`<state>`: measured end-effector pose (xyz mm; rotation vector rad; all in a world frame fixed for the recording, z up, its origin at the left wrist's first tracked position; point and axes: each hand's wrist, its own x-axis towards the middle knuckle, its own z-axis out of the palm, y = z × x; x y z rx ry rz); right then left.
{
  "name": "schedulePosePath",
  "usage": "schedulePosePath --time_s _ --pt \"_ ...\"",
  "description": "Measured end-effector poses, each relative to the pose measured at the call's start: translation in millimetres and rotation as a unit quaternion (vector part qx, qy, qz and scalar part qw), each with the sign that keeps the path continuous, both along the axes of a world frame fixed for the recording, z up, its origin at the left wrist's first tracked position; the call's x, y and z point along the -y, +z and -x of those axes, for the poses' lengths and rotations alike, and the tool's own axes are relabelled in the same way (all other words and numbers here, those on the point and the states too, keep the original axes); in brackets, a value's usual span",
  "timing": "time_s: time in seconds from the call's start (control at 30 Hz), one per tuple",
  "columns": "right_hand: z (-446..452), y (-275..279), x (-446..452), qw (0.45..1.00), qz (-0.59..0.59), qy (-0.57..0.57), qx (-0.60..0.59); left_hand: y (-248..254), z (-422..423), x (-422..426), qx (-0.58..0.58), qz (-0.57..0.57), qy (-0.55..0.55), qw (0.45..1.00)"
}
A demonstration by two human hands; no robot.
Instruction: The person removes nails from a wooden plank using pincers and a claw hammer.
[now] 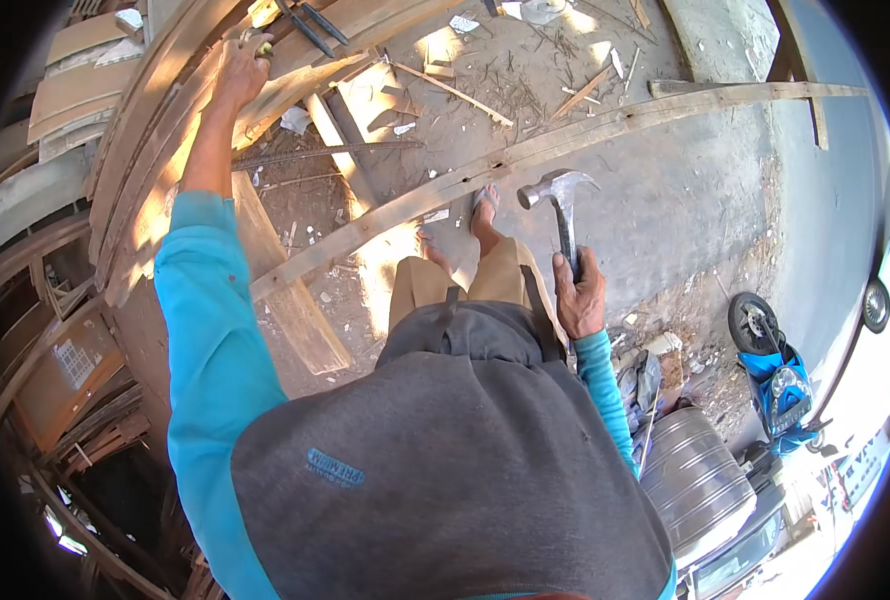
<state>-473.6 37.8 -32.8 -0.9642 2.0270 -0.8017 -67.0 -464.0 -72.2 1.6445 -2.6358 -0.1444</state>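
Observation:
My right hand [581, 292] is wrapped round the handle of a claw hammer [565, 205], whose metal head points up and away from me. At the upper left my left hand [243, 72] reaches out over stacked wooden boards [155, 130]. Its fingers are bent round something small and yellowish-green that I cannot make out. Just beyond that hand lies a dark long-handled tool [310, 28] on the wood. A long wooden strip [565, 137] with dark holes runs diagonally across the view, beyond the hammer.
A short plank [290, 300] lies below the strip's left end. Wood scraps and debris litter the concrete floor [685, 190]. At the right are a blue motorbike [787, 395] and a ribbed grey container [700, 470]. More timber fills the left side.

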Motion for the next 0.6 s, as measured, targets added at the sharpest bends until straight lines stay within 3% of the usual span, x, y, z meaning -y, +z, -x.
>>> schedulePosePath --time_s 0.07,0.17,0.2,0.33,0.4,0.5,0.6 --pt "7.4 -11.1 15.8 1.0 -0.019 0.013 -0.005 0.2 -7.8 -0.9 -0.002 0.066 -0.082 0.994" --pt "19.1 -21.8 34.2 0.994 -0.085 0.061 -0.033 6.6 -17.3 8.1 -0.02 0.033 -0.138 0.99" --pt "21.7 -28.7 37.1 0.993 -0.082 0.075 -0.028 9.5 -21.2 4.8 -0.024 -0.012 -0.127 0.992" --pt "25.1 -37.5 35.4 0.993 -0.092 0.074 -0.025 22.1 -9.4 -16.0 -0.058 -0.021 -0.091 0.994" --pt "26.6 -44.4 32.9 0.992 -0.101 0.071 -0.011 28.8 4.5 -29.1 -0.044 -0.045 0.025 0.998" --pt "29.4 -48.2 32.2 0.989 -0.121 0.079 0.006 19.5 -2.2 -24.8 -0.075 0.012 -0.07 0.995" --pt "28.7 -47.6 32.5 0.988 -0.131 0.088 -0.004 19.4 -0.6 -25.0 -0.107 0.042 -0.062 0.991"
